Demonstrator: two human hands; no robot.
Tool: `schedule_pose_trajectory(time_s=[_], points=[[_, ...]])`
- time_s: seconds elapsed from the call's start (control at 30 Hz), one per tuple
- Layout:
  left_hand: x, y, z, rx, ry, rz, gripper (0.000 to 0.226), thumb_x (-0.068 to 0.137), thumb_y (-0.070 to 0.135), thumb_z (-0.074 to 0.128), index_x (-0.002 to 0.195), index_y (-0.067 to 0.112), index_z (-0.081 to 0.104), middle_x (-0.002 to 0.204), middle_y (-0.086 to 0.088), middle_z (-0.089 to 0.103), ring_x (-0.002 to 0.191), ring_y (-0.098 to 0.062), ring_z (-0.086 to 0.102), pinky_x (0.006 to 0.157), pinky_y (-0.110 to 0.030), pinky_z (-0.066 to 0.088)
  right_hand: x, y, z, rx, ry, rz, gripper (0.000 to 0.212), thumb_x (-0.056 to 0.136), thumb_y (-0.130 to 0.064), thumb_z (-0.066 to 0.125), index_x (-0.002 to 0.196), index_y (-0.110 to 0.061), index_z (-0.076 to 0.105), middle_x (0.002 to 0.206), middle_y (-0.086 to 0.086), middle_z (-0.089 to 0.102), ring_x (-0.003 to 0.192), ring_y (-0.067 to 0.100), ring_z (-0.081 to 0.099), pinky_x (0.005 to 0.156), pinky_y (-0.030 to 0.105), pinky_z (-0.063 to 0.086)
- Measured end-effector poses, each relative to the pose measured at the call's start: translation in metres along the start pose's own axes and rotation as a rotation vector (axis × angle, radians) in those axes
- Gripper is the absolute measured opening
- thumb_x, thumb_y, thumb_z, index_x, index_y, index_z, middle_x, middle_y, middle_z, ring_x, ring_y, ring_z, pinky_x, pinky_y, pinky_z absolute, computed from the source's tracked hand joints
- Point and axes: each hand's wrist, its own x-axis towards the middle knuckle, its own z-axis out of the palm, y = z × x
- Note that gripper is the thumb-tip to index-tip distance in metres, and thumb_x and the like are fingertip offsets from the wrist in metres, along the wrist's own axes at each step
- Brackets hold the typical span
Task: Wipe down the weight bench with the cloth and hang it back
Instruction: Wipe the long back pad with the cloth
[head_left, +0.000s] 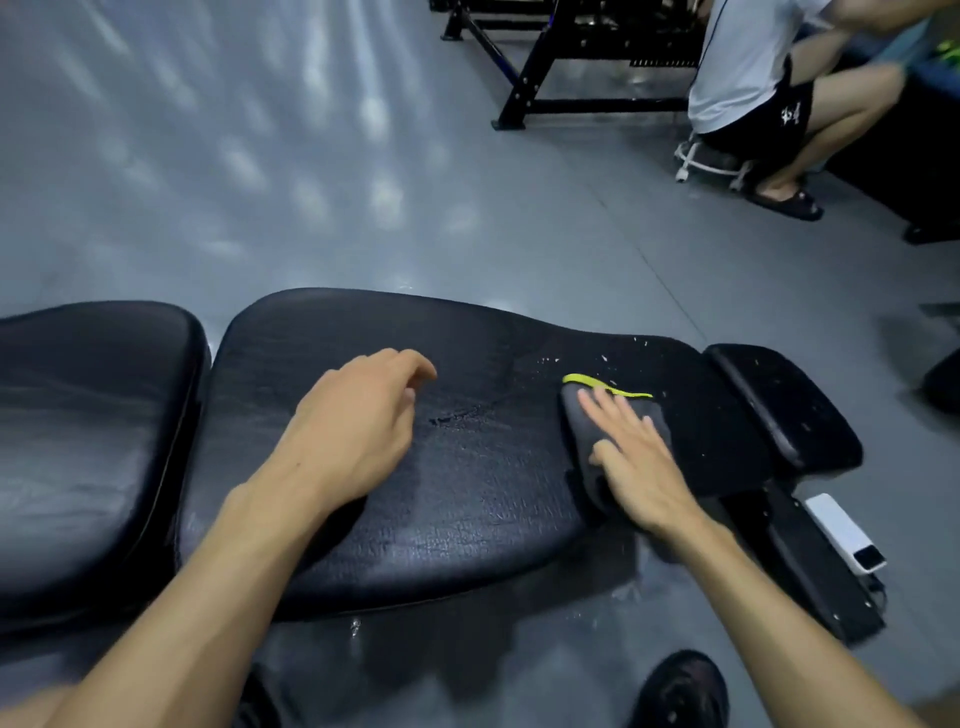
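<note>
Two hazards from this position, by judgement. First, the cloth (577, 434): lying on the narrow right end of the worktop (467, 509), close to its near edge, pressed flat under the right hand (639, 467), with fingers (613, 410) straight and spread, not curled round anything. Easy to slide over that edge and drop to the floor if pushed too far toward the body or with too little pressure. Second, the white flecks (602, 358) just beyond the cloth's yellow hem (605, 387): likely to be only smeared or pushed along, not lifted, if wiped with a bunched cloth. Also easy to miss: the damp-looking streak (452, 418) in the middle of the pad, just in front of the left hand (358, 415), itself low over the pad with fingers loosely curled and holding nothing; contact with the surface hard to tell. Same for the small end pad (779, 405), also flecked, and the separate pad (93, 441) at far left. White device (844, 535) by the frame at lower right: at some risk of a knock or drips. Hard to make out: the near part of the cloth, hidden under the right palm, so fold and size unknown; right hand slightly blurred; any hook or rail for hanging the cloth back, nowhere in view; most of the frame under the pads hidden; seated person (748, 67) at top right cut off by the picture edge.
</note>
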Motion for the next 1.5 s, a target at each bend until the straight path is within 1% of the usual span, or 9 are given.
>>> schedule_pose_trajectory(time_s=[0.1,0.23,0.33,0.43,0.6,0.9,1.1,1.37,1.5], points=[[-0.004,0.01,0.0,0.006,0.008,-0.04,0.033,0.102,0.017,0.043,0.13,0.026,0.056,0.129,0.006,0.064,0.12,-0.022,0.057,0.1,-0.042,0.047,0.021,0.0,-0.009,-0.085,0.035,0.219,0.066,0.101,-0.021,0.036,0.163,-0.029,0.015,0.172,-0.002,-0.002,0.158,0.017,-0.003,0.126,0.045,-0.003],[-0.013,0.028,0.004,0.037,-0.001,-0.083,0.034,0.101,0.015,0.042,0.131,0.026,0.056,0.13,0.005,0.064,0.12,-0.022,0.057,0.1,-0.041,0.047,-0.015,-0.06,0.037,-0.173,0.007,-0.19,0.076,0.087,-0.047,0.015,0.162,-0.036,0.012,0.17,-0.008,-0.01,0.157,0.015,-0.012,0.126,0.039,-0.011],[-0.019,0.045,0.004,0.054,-0.02,-0.066,0.035,0.101,0.015,0.042,0.131,0.026,0.057,0.13,0.004,0.064,0.12,-0.022,0.058,0.1,-0.042,0.047,-0.037,-0.072,0.041,-0.135,-0.054,-0.356,0.078,0.086,-0.049,0.021,0.162,-0.038,0.008,0.167,-0.015,-0.013,0.155,0.007,-0.016,0.123,0.032,-0.018],[-0.035,0.047,0.005,0.003,-0.004,-0.039,0.033,0.101,0.014,0.045,0.128,0.028,0.059,0.126,0.01,0.066,0.118,-0.016,0.059,0.1,-0.037,0.047,-0.035,-0.057,0.028,-0.09,-0.065,-0.293,0.083,0.092,-0.057,0.045,0.162,-0.04,0.003,0.167,-0.02,-0.011,0.155,0.008,-0.015,0.125,0.038,-0.013],[-0.044,0.015,0.002,-0.047,0.039,-0.04,0.033,0.099,0.01,0.05,0.124,0.026,0.064,0.121,0.01,0.069,0.116,-0.016,0.062,0.1,-0.038,0.049,-0.03,-0.029,0.025,-0.14,0.003,-0.068,0.096,0.075,-0.085,0.033,0.158,-0.051,0.001,0.164,-0.028,-0.016,0.154,0.013,-0.023,0.12,0.053,-0.018],[-0.015,-0.006,-0.006,-0.028,-0.013,0.06,0.033,0.1,0.017,0.048,0.129,0.028,0.058,0.123,0.01,0.066,0.116,-0.016,0.059,0.098,-0.036,0.047,0.027,0.013,0.01,-0.159,0.038,0.168,0.08,0.079,-0.065,0.019,0.157,-0.054,0.005,0.169,-0.019,-0.007,0.157,0.016,-0.01,0.123,0.055,-0.008],[0.001,-0.023,-0.006,-0.025,0.003,0.017,0.033,0.101,0.018,0.047,0.13,0.031,0.056,0.127,0.014,0.065,0.118,-0.014,0.059,0.097,-0.038,0.049,0.091,-0.001,-0.004,-0.076,0.03,0.243,0.066,0.098,-0.035,0.03,0.16,-0.044,0.009,0.171,-0.009,-0.003,0.158,0.021,-0.008,0.124,0.056,-0.006],[0.033,-0.021,-0.002,-0.111,0.08,-0.012,0.035,0.099,0.011,0.05,0.129,0.026,0.06,0.123,0.009,0.068,0.116,-0.016,0.062,0.098,-0.038,0.05,0.03,-0.092,0.05,-0.169,-0.072,-0.547,0.082,0.083,-0.044,0.033,0.16,-0.047,0.007,0.171,-0.013,-0.001,0.158,0.016,-0.007,0.124,0.041,-0.012],[0.037,-0.027,-0.002,-0.116,0.086,-0.038,0.035,0.099,0.012,0.05,0.129,0.027,0.059,0.123,0.011,0.068,0.116,-0.015,0.063,0.099,-0.041,0.05,0.097,-0.054,0.015,-0.264,-0.029,-0.363,0.074,0.089,-0.045,0.024,0.161,-0.04,0.012,0.171,-0.008,0.006,0.158,0.019,0.003,0.125,0.05,0.0]])
